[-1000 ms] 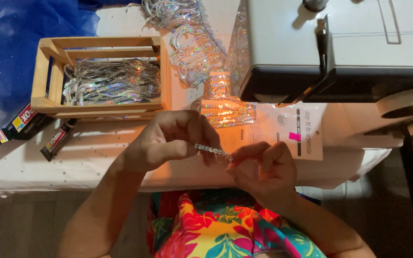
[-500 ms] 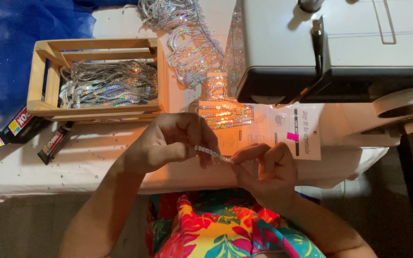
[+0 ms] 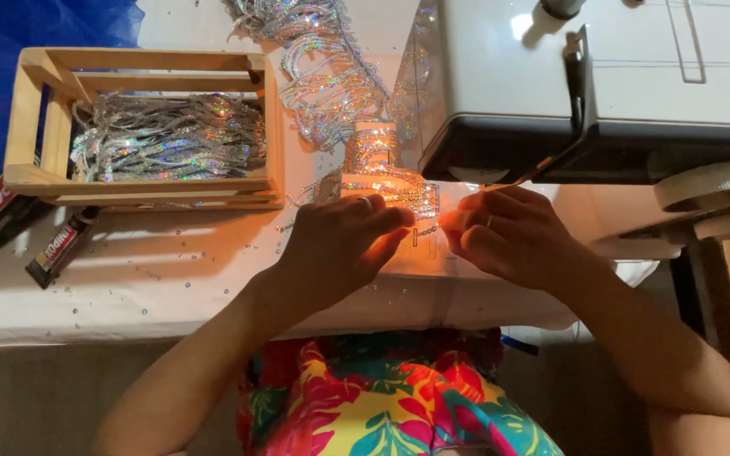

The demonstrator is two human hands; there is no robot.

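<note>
My left hand (image 3: 344,241) and my right hand (image 3: 513,232) meet over the lit patch of the white table, just in front of the sewing machine (image 3: 601,80). Between their fingertips runs a short sequin strip (image 3: 427,230), pinched at both ends. Right behind the fingers lies a glittering sequin fringe (image 3: 386,181) that trails under the machine's head and up the table to a silver pile (image 3: 318,67).
A wooden crate (image 3: 19,127) filled with silver sequin strips (image 3: 166,135) stands at the left. Two glue tubes (image 3: 61,249) lie by its near corner. Blue fabric (image 3: 10,34) covers the far left. Loose sequins dot the tabletop. A tape roll (image 3: 711,186) sits at the right.
Both hands have moved away from my body and up toward the sewing machine, carrying the sequin strip to the fringe under the lamp light.
</note>
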